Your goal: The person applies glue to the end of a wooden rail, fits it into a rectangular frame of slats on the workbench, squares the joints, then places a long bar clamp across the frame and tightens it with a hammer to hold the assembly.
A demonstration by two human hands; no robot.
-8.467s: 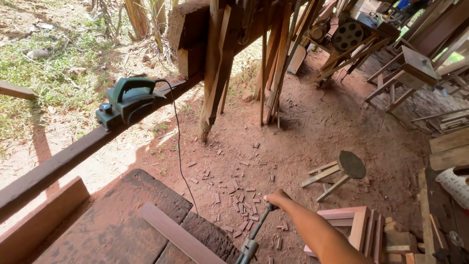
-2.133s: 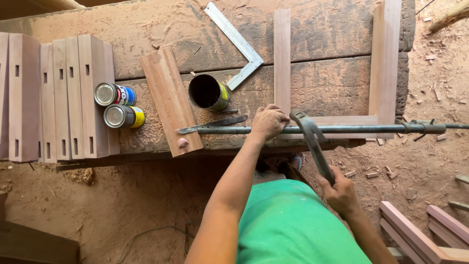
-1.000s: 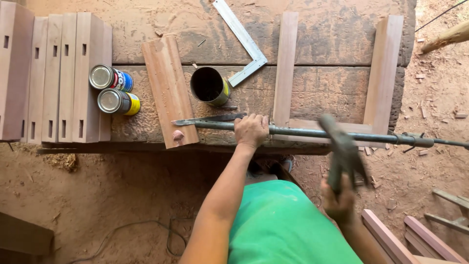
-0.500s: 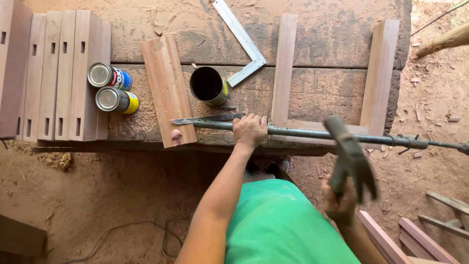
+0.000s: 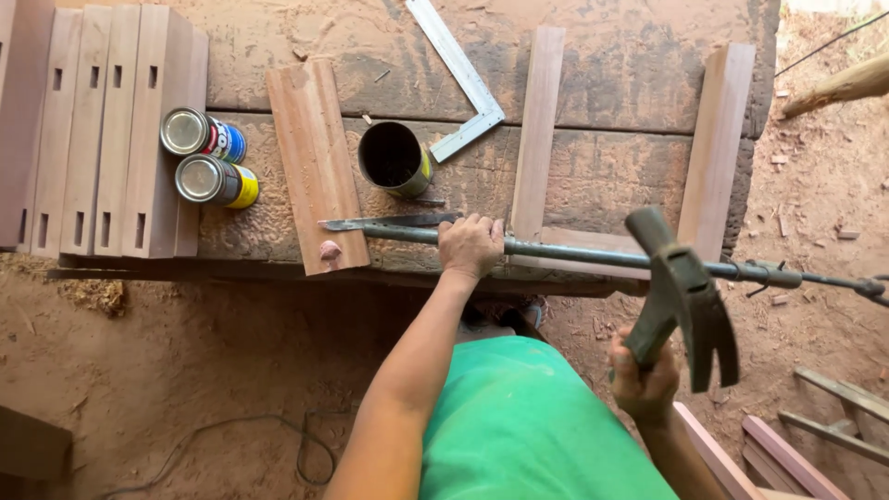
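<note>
Fingers of the left hand (image 5: 470, 244) are curling closed over a long metal bar clamp (image 5: 574, 253), pressing it down where it is lying across the near edge of the worn wooden table (image 5: 630, 83); the bar is running from the left of that hand out past the table's right end. Lower right, the right hand (image 5: 644, 378) is gripping the handle of a claw hammer (image 5: 683, 296), its fingers wrapped tight, and the hammer head is hanging raised in front of the bar, clear of the wood. Under the bar, two upright reddish boards, one in the middle (image 5: 537, 130) and one at the right (image 5: 715, 139), are joining a short cross rail (image 5: 593, 243) at the near edge, making a frame that is lying flat on the table. Just left of the left hand, a flat dark blade (image 5: 389, 222) is lying beside the bar, and a moulded board (image 5: 317, 167) is slanting next to it. An open dark tin (image 5: 393, 157) is standing just beyond the hand, with a metal square (image 5: 461, 79) angled behind it. Two closed cans (image 5: 206, 157) are lying on their sides farther left, touching each other, beside a row of mortised boards (image 5: 102, 130). A green shirt (image 5: 537, 426) is filling the near foreground above the red dirt floor (image 5: 185, 370).
</note>
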